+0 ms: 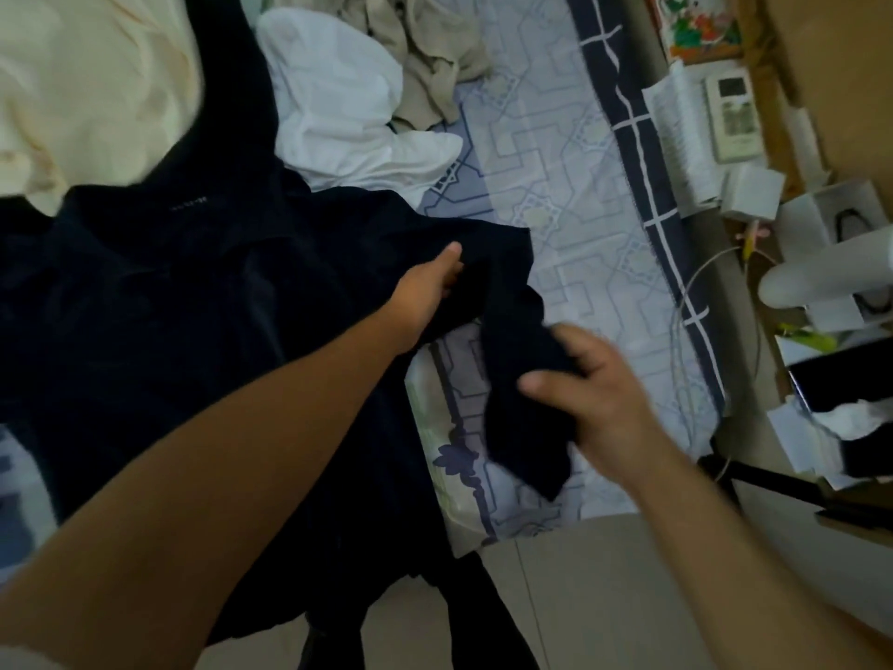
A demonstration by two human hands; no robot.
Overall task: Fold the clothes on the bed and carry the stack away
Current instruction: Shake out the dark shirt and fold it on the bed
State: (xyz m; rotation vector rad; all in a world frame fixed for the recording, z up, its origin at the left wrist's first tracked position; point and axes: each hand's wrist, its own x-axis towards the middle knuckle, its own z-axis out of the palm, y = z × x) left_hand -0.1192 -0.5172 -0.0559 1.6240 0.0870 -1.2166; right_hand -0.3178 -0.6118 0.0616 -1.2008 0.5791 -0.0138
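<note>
So I'm working on the dark navy garment (183, 307), which is spread over the near side of the bed (555, 195) with part of it hanging off the edge toward the floor; can't honestly tell if it's a shirt or a dress, it's just one big dark shape from up here. My left hand (425, 297) is out on the cloth near its right edge, thumb on top and the fingers tucked down into a fold, so I read it as pinching the fabric, though the fingertips themselves are hidden. My right hand (594, 394) has its fingers and thumb curled round a loose flap of the same garment, lifted clear of the sheet; it's blurry, so take the exact grip with a pinch of salt.

How I'd do this bit well: treat the left hand as the anchor and keep the crease line under it; bring the flap across in one sweep and lay it flat rather than dropping it; then drag the overhanging part up onto the bed before the next fold, or its weight will pull everything crooked.

Still waiting further up the bed: a white garment (338, 99), a beige one (430, 55) and a cream one (87, 89), all crumpled; no stack visible yet, so I'd say early days.
</note>
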